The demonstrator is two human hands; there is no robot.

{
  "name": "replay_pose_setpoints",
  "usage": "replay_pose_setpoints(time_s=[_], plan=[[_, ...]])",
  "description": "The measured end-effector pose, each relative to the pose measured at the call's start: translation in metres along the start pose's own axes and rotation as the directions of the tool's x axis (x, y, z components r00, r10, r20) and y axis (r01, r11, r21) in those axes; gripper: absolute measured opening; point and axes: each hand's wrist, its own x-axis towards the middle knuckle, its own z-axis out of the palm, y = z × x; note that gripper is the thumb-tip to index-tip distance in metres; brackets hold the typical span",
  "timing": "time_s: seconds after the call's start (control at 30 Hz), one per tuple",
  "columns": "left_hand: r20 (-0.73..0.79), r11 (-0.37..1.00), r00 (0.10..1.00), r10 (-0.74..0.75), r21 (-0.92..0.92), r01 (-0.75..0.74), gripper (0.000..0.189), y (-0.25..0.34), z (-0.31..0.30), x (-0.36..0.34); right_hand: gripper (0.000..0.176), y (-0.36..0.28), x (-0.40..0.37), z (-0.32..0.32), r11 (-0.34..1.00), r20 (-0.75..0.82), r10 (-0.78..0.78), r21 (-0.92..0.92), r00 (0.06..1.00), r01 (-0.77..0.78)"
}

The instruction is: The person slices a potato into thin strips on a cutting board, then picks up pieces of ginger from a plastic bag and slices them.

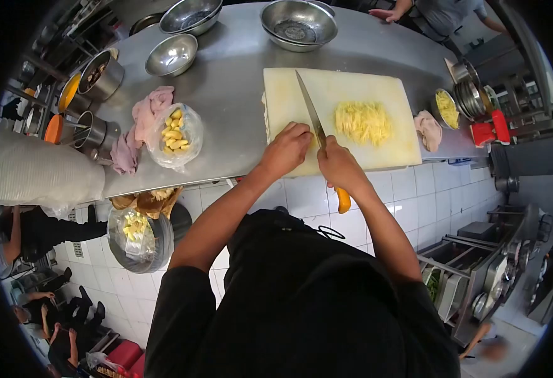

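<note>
Black clothing [301, 296] fills the near view. Right fingers [331, 143] grip the knife [310, 104]; left fingers [300, 130], curled on the cutting board [282, 88], mostly hide what lies beneath. Yellow shreds [362, 123] lie right of the blade. Beyond the worktop [232, 69], a person [443, 17] is cut off.

Orange-handled knife [310, 104] slanting over pale board [386, 91]; yellow shreds [362, 123] heaped alongside.

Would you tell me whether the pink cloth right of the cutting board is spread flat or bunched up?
Bunched up: the pink cloth lies in a small, creased heap beside the cutting board.
</note>
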Motion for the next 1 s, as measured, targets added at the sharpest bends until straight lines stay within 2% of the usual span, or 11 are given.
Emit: replay_pose_setpoints(time_s=[0.13,0.2,0.33,0.53,0.63,0.73,0.83,0.93,1.0], plan=[[-0.011,1.000,1.000,-0.016,-0.007,0.015,0.018,-0.002,-0.001,0.002,0.023,0.020,0.021,0.017,0.996,-0.075,-0.079,-0.055,0.994,0.075],[-0.032,1.000,0.999,0.003,-0.028,-0.004,0.019,-0.001,0.000,-0.001,0.024,0.018,0.017,0.014,0.999,-0.051,-0.049,-0.008,0.997,0.048],[-0.084,0.992,0.994,-0.064,-0.111,0.054,0.014,-0.003,0.001,-0.001,0.025,0.008,0.009,0.005,0.999,-0.031,0.017,0.027,0.999,-0.017],[-0.090,0.990,0.994,-0.063,-0.129,0.051,0.011,-0.004,0.001,-0.001,0.025,-0.004,-0.003,-0.005,0.999,-0.037,0.014,-0.033,0.999,-0.016],[-0.076,0.989,0.995,-0.062,-0.136,0.051,0.012,-0.005,0.002,-0.001,0.032,0.000,-0.007,0.000,0.999,-0.016,0.023,-0.043,1.000,-0.024],[-0.054,0.989,0.996,-0.067,-0.132,0.060,0.012,-0.005,0.001,-0.001,0.024,0.017,-0.002,0.014,0.993,-0.082,-0.070,-0.105,0.994,0.061],[-0.037,0.991,0.997,-0.073,-0.117,0.068,0.012,-0.006,0.000,0.000,0.024,0.027,0.008,0.024,0.991,-0.106,-0.079,-0.118,0.991,0.066],[-0.046,0.992,0.997,-0.067,-0.107,0.061,0.012,-0.007,0.000,0.001,0.025,0.023,0.016,0.022,0.995,-0.097,-0.073,-0.080,0.993,0.065],[-0.049,0.992,0.997,-0.067,-0.112,0.061,0.012,-0.005,0.002,0.000,0.024,0.005,0.004,0.008,1.000,-0.024,0.013,-0.018,1.000,-0.013]])
